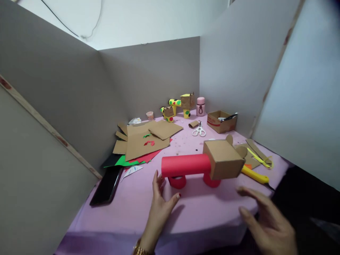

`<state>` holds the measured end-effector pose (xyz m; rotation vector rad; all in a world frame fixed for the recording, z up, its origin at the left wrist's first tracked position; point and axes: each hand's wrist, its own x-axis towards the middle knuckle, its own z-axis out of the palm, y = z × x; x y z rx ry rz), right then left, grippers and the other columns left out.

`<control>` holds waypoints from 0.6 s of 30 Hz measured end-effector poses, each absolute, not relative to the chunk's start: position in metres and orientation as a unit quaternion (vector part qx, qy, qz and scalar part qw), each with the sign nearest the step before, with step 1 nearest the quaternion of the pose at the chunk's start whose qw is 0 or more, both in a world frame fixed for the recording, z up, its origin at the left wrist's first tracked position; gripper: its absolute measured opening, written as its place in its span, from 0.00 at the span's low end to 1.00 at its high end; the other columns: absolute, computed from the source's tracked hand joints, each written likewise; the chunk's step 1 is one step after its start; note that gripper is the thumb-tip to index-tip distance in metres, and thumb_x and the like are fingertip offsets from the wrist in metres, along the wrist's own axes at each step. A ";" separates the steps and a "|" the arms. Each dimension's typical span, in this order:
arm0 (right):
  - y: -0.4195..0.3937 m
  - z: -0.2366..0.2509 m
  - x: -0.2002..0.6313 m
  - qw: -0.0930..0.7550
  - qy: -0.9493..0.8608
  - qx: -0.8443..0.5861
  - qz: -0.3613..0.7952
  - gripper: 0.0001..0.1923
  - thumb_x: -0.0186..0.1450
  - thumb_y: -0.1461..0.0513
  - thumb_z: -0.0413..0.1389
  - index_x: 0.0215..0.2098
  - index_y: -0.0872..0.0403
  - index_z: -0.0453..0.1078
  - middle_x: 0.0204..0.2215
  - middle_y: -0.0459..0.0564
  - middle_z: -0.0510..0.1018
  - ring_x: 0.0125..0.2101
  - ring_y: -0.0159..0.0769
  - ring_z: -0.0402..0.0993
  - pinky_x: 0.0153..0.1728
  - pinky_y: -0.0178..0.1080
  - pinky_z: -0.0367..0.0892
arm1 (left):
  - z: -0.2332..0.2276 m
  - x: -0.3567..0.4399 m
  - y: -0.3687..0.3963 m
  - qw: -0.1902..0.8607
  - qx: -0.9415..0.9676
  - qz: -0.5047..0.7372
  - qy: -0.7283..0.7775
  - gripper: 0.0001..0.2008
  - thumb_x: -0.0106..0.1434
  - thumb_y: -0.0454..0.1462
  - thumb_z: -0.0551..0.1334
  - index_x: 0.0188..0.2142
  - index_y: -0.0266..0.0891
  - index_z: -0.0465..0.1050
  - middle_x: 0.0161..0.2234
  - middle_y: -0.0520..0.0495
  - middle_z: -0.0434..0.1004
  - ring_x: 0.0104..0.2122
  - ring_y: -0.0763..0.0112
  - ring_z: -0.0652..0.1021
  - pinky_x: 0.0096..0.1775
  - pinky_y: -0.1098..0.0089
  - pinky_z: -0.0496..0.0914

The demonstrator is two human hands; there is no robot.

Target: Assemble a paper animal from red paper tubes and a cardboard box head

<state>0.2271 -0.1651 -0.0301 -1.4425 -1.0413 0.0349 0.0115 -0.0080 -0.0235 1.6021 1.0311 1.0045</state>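
pink table (138, 209); craft animal (204, 164) between hands

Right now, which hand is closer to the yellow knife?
The right hand. It hovers just in front of the yellow knife, near the table's right edge. The left hand is farther off, by the rear end of the red paper tube.
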 end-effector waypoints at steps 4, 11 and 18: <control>-0.170 -0.066 0.222 0.650 -0.352 -0.648 0.184 0.21 0.58 0.52 0.59 0.47 0.49 0.66 0.44 0.55 0.75 0.44 0.49 0.71 0.47 0.53 0.65 | -0.024 0.015 -0.008 0.447 0.670 0.405 0.431 0.47 0.55 0.44 0.64 0.63 0.47 0.33 0.62 0.37 0.48 0.61 0.57 0.57 0.59 0.54 0.54; -0.137 -0.041 0.250 0.686 -0.332 -0.606 0.227 0.34 0.53 0.52 0.63 0.54 0.50 0.57 0.52 0.58 0.66 0.49 0.50 0.64 0.49 0.55 0.59 | -0.018 0.024 -0.006 0.445 0.685 0.418 0.397 0.48 0.53 0.41 0.66 0.64 0.44 0.33 0.61 0.36 0.52 0.61 0.58 0.58 0.59 0.56 0.55; -0.097 -0.032 0.245 0.686 -0.382 -0.557 0.271 0.45 0.48 0.57 0.67 0.59 0.48 0.51 0.55 0.56 0.66 0.53 0.48 0.64 0.53 0.52 0.58 | -0.014 0.037 0.001 0.460 0.671 0.450 0.367 0.50 0.53 0.39 0.65 0.64 0.46 0.30 0.60 0.36 0.57 0.59 0.58 0.62 0.56 0.57 0.60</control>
